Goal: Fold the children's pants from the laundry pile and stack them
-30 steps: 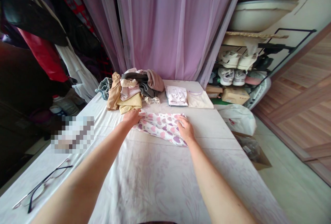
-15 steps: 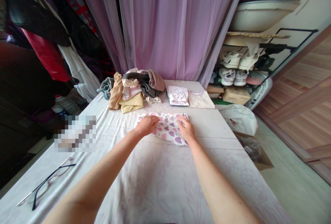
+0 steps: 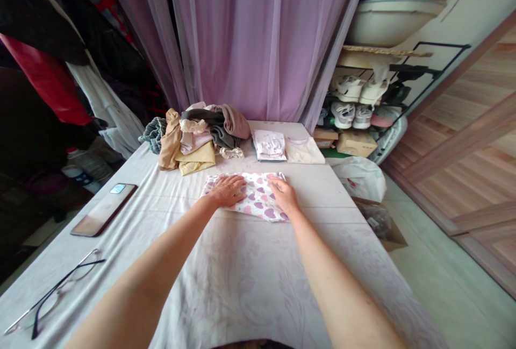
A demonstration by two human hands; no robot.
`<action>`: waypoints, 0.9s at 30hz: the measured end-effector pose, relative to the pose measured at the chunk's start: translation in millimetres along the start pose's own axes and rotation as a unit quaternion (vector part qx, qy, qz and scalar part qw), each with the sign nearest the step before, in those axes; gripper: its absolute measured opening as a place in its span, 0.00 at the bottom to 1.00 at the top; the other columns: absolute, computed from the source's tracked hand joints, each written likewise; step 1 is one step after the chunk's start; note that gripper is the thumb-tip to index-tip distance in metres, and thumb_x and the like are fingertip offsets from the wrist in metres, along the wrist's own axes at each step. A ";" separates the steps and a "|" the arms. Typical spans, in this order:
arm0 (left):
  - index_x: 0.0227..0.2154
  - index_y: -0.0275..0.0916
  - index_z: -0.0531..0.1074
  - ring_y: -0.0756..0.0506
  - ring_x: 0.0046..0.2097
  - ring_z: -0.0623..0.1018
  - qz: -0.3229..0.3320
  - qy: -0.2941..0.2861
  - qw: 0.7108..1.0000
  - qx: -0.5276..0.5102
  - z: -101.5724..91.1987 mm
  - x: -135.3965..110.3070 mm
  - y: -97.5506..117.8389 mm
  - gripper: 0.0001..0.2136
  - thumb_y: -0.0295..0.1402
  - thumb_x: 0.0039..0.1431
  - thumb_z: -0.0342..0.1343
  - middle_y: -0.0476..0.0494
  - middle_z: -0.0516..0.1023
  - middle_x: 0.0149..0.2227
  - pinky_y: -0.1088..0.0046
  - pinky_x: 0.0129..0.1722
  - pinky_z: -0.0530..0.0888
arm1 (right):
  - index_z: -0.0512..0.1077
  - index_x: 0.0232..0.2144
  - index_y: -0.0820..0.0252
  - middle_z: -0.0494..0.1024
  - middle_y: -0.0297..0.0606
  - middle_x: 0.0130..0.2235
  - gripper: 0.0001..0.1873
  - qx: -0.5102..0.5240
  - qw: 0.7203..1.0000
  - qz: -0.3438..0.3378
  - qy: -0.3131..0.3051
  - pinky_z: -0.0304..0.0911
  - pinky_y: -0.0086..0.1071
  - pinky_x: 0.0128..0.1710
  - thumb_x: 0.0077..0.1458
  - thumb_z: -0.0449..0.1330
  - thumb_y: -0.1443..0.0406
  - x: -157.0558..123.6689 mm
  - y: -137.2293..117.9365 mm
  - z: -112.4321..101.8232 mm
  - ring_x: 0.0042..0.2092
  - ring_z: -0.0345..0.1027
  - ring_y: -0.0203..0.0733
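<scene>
Left hand: open, palm down and fingers spread (image 3: 229, 190), pressed on the left part of the heart-print cloth (image 3: 253, 208).
Right hand: open, fingers reaching over the cloth's right end (image 3: 284, 196); whether the thumb tucks under it I cannot tell.
Heart-print cloth: lies flat between and under both hands, white with pink and purple hearts; it is the clock's centre for all that follows.
Covered surface: pale patterned cloth (image 3: 242, 290) beneath everything, running down to 6 o'clock between the forearms, wrinkled toward 7.
Clothes pile: at 11 o'clock, near but apart, a loose heap with a mustard garment (image 3: 197, 159) in front, a tan garment (image 3: 170, 139) beside it, blue-grey denim (image 3: 153, 135) at its outer end and a mauve-brown roll (image 3: 237, 121) on top.
Folded stack: just past 12 o'clock, a pale printed piece (image 3: 269, 143) uppermost.
Cream top: at 2 o'clock, flat (image 3: 305, 151), just beside the stack.
Phone: at 9 o'clock, well apart, back up (image 3: 102, 213).
Glasses: at 8 o'clock, temples unfolded (image 3: 54, 290).
Plastic bag: at 3 o'clock, white, off the surface's edge (image 3: 358, 177).
Shoes: at 2 o'clock, pale pairs (image 3: 352, 115) on a rack.
Curtain: at 12 o'clock, purple (image 3: 242, 37).
</scene>
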State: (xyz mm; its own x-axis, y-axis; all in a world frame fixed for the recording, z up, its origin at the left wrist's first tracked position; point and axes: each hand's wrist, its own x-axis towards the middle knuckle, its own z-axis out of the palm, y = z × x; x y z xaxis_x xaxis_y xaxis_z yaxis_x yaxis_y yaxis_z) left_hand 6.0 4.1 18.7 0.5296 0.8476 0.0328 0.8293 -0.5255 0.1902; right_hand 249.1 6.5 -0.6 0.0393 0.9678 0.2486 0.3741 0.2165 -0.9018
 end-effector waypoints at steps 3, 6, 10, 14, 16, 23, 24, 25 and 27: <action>0.59 0.44 0.64 0.40 0.66 0.62 -0.004 -0.004 1.000 0.014 -0.4 1.4 3.1 0.23 0.46 0.65 0.49 0.40 0.64 0.64 0.55 0.64 0.58 | 0.78 0.36 0.57 0.82 0.40 0.42 0.15 0.036 0.999 0.039 -0.012 0.68 0.39 0.48 0.53 0.56 0.57 -5.1 -16.0 -13.6 0.46 0.75 0.47; 0.59 0.44 0.63 0.39 0.66 0.61 -0.001 -0.003 1.000 0.022 -1.9 2.1 4.6 0.23 0.46 0.64 0.49 0.39 0.64 0.64 0.55 0.63 0.58 | 0.78 0.37 0.56 0.83 0.39 0.39 0.16 0.013 0.999 0.037 -0.029 0.69 0.36 0.44 0.53 0.56 0.55 -23.7 -31.7 -31.7 0.42 0.76 0.46; 0.60 0.46 0.63 0.38 0.65 0.62 0.001 -0.004 1.000 0.017 -3.6 1.4 5.8 0.23 0.45 0.64 0.49 0.40 0.63 0.64 0.52 0.63 0.58 | 0.78 0.35 0.55 0.83 0.40 0.36 0.16 -0.021 0.998 0.041 -0.041 0.69 0.35 0.39 0.53 0.55 0.55 -71.5 -43.2 -45.3 0.38 0.76 0.47; 0.60 0.49 0.63 0.38 0.65 0.61 -0.005 -0.006 1.000 0.011 -4.8 1.6 7.1 0.23 0.45 0.64 0.50 0.42 0.63 0.65 0.52 0.64 0.57 | 0.78 0.29 0.53 0.81 0.37 0.28 0.13 -0.095 0.992 0.073 -0.037 0.67 0.34 0.33 0.52 0.55 0.56 -118.3 -42.2 -41.5 0.31 0.74 0.45; 0.60 0.49 0.63 0.38 0.65 0.61 -0.006 -0.009 1.000 0.012 -5.0 2.1 7.4 0.23 0.45 0.64 0.50 0.42 0.63 0.65 0.53 0.64 0.57 | 0.78 0.30 0.53 0.80 0.36 0.25 0.12 -0.119 0.985 0.119 -0.044 0.65 0.33 0.31 0.50 0.56 0.58 -129.4 -40.7 -36.6 0.29 0.73 0.44; 0.59 0.48 0.63 0.38 0.65 0.62 -0.005 -0.007 1.000 0.018 -5.5 2.2 8.1 0.22 0.44 0.64 0.49 0.41 0.64 0.64 0.51 0.63 0.58 | 0.66 0.54 0.57 0.77 0.28 0.24 0.28 0.049 0.947 0.302 -0.103 0.53 0.24 0.17 0.49 0.58 0.64 -114.4 -58.0 -18.5 0.17 0.61 0.32; 0.59 0.48 0.63 0.38 0.65 0.62 -0.005 -0.006 1.000 0.016 -6.0 1.9 8.4 0.22 0.44 0.64 0.49 0.41 0.64 0.64 0.51 0.63 0.58 | 0.66 0.54 0.56 0.77 0.29 0.25 0.27 0.081 0.939 0.315 -0.111 0.51 0.23 0.16 0.49 0.59 0.64 -111.2 -61.8 -16.3 0.17 0.61 0.30; 0.59 0.48 0.63 0.38 0.65 0.62 -0.005 -0.008 1.000 0.015 -6.8 1.6 8.7 0.22 0.44 0.64 0.49 0.41 0.64 0.64 0.51 0.63 0.58 | 0.67 0.52 0.56 0.77 0.29 0.26 0.25 0.109 0.931 0.326 -0.119 0.48 0.22 0.15 0.49 0.59 0.64 -108.4 -64.9 -14.2 0.18 0.61 0.29; 0.59 0.49 0.63 0.39 0.65 0.62 -0.006 -0.015 1.000 0.015 -8.9 1.7 9.5 0.22 0.45 0.64 0.49 0.42 0.63 0.64 0.52 0.62 0.58 | 0.67 0.50 0.55 0.77 0.29 0.27 0.23 0.140 0.921 0.342 -0.122 0.44 0.20 0.14 0.49 0.59 0.65 -104.2 -68.3 -11.0 0.18 0.62 0.29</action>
State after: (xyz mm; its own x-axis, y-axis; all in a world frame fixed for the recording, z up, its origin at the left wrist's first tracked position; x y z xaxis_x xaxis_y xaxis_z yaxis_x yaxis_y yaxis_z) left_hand 13.2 1.2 29.2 0.5235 0.8520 0.0010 0.8408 -0.5168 0.1615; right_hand 229.6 -110.6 39.0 -0.0456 0.8827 -0.4677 0.0833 -0.4632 -0.8823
